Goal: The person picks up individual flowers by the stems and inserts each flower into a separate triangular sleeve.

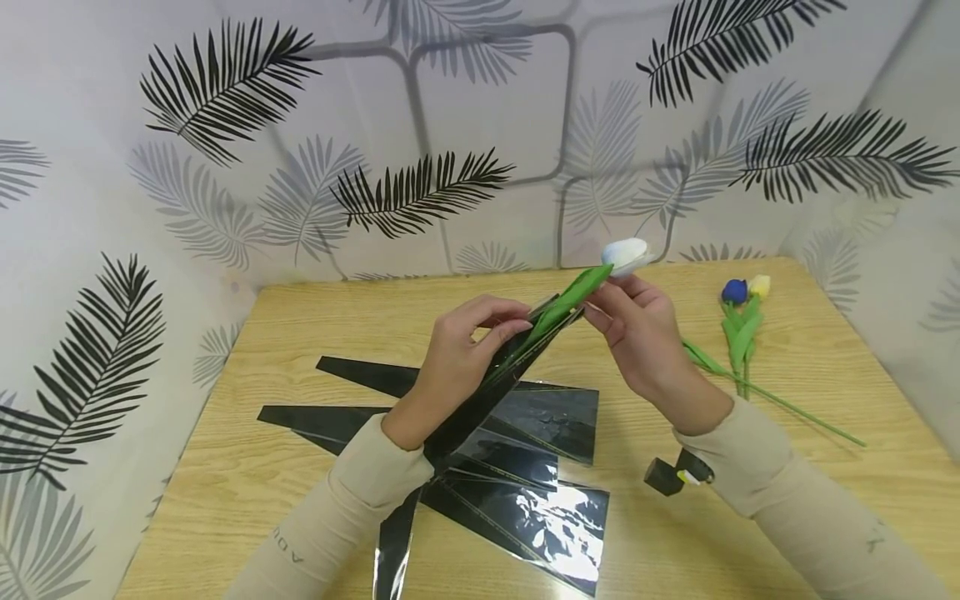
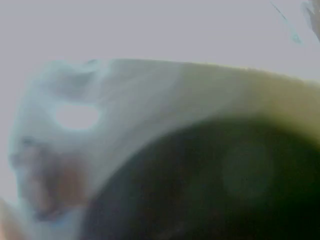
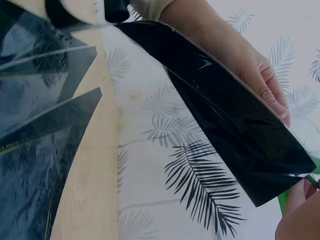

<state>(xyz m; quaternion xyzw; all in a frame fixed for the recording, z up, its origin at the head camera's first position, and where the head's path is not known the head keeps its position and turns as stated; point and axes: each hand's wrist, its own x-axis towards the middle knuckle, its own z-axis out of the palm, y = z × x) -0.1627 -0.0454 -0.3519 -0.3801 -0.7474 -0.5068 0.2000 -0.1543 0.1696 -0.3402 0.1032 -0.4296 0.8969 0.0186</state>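
Note:
My left hand [image 1: 453, 358] grips the upper part of a black flower sleeve [image 1: 467, 421], a tapered wrapper held slanting over the table. A white artificial tulip [image 1: 625, 255] lies along the sleeve's mouth, its green leaf [image 1: 573, 298] partly inside and its bloom beyond the rim. Just below the bloom, my right hand [image 1: 643, 337] pinches the tulip near the leaf tip; the fingers hide the stem there. In the right wrist view, the sleeve [image 3: 225, 120] stretches between my left hand [image 3: 237, 60] and the fingertips of my right hand [image 3: 299, 215]. The left wrist view is blurred.
Several flat black sleeves [image 1: 525, 517] lie fanned out on the wooden table [image 1: 247, 500]. To the right lie a blue tulip [image 1: 735, 291], a yellow tulip [image 1: 760, 287] and a loose green stem [image 1: 813, 410]. A leaf-patterned wall covering [image 1: 480, 108] stands behind.

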